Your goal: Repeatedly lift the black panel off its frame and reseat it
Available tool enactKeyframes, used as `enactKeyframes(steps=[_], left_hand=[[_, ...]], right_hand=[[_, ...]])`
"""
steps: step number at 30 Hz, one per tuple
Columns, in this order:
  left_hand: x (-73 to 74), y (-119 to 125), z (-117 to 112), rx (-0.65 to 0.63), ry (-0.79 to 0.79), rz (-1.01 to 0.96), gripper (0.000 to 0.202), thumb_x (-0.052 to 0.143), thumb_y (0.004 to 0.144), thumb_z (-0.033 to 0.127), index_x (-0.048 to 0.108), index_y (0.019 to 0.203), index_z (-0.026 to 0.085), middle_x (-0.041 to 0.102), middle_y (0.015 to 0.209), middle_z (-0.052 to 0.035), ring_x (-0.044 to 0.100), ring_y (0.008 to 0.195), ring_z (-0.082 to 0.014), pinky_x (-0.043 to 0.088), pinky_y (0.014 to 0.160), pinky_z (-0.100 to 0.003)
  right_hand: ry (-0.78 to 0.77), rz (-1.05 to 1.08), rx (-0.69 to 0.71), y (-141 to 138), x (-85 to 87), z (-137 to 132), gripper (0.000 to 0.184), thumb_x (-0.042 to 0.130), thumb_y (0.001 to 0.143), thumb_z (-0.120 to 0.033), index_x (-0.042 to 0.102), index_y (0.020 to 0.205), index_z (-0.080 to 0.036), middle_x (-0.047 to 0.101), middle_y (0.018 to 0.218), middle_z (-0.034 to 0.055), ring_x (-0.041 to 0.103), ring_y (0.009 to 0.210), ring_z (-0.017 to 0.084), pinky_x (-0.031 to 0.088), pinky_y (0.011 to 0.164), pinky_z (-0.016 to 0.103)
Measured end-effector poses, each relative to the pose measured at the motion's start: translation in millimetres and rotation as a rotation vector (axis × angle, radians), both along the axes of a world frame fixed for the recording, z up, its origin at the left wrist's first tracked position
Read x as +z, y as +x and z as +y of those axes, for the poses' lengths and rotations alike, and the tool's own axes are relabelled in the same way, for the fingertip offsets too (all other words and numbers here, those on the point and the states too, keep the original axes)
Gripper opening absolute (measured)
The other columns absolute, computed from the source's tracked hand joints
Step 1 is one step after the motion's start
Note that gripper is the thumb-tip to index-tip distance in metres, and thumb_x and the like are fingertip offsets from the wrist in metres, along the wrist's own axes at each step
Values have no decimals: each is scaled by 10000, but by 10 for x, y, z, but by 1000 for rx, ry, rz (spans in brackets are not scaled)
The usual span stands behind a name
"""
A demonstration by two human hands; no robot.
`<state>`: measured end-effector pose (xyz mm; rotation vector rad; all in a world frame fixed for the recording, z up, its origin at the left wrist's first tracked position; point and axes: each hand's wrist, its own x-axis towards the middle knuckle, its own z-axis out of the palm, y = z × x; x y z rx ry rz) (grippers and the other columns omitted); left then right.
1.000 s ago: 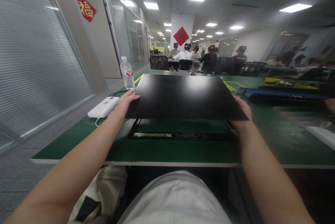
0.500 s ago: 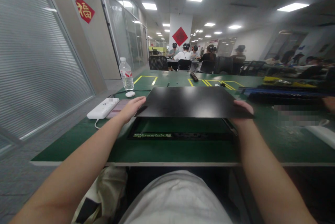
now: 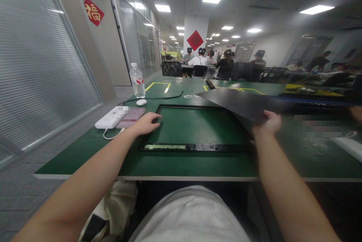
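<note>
A thin black rectangular panel (image 3: 240, 103) is tilted above the right part of the table. My right hand (image 3: 268, 122) grips its near edge, thumb on top and the other fingers mostly hidden. On the green table lies a black rectangular frame (image 3: 220, 147), its middle open to the tabletop, with a pale green strip (image 3: 165, 146) along the left of its near side. My left hand (image 3: 148, 122) hovers at the frame's left side, fingers apart and holding nothing. Whether its fingertips touch the frame I cannot tell.
Left of the frame are a white power bank (image 3: 109, 117) with a cable, a phone (image 3: 131, 117), a white oval case (image 3: 141, 102) and a water bottle (image 3: 137, 80). A yellow tray (image 3: 313, 90) stands at the far right. Another person's hand (image 3: 356, 114) shows at the right edge.
My left hand has let go of the black panel. My right hand has swung the panel right and tilted it, uncovering the frame beneath.
</note>
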<state>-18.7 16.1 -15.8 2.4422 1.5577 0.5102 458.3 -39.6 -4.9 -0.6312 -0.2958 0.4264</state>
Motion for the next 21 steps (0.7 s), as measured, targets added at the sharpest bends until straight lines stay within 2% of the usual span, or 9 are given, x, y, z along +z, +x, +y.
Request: enactKeyframes(steps=[3, 7, 10, 14, 21], left_hand=[[-13, 1, 13, -5, 7, 27, 573, 557, 802, 380, 699, 1303, 141, 666, 1385, -156, 619, 1282, -324, 440, 1143, -396], [-33, 2, 29, -23, 23, 33, 534, 567, 802, 389, 723, 1265, 174, 683, 1360, -142, 629, 1268, -321, 440, 1145, -399], [-37, 5, 28, -27, 25, 35, 529, 570, 801, 398, 726, 1256, 179, 681, 1359, -142, 632, 1265, -314, 439, 1145, -393], [-35, 8, 22, -31, 21, 30, 517, 576, 796, 401, 728, 1241, 186, 680, 1356, -138, 630, 1266, -306, 434, 1149, -386], [-39, 5, 18, -32, 14, 11, 515, 572, 778, 417, 731, 1219, 203, 678, 1353, -130, 629, 1255, -325, 437, 1146, -421]], right_hand=[[30, -34, -154, -60, 24, -22, 384, 519, 629, -56, 528, 963, -244, 619, 1033, -36, 656, 960, 150, 617, 800, 321], [-61, -53, -216, -78, 15, -52, 520, 528, 641, -70, 496, 1118, -275, 613, 1126, -23, 653, 1028, 172, 622, 784, 320], [-97, -39, -273, -39, -2, -56, 538, 527, 670, -88, 458, 1166, -286, 588, 1230, -10, 640, 1103, 174, 618, 831, 327], [-146, 52, -262, -23, 18, -64, 539, 494, 692, -63, 422, 1176, -290, 590, 1230, 2, 670, 1015, 164, 630, 814, 360], [-261, 173, -201, 10, 6, -24, 499, 465, 699, -2, 420, 1110, -281, 604, 1150, -15, 678, 920, 127, 622, 689, 257]])
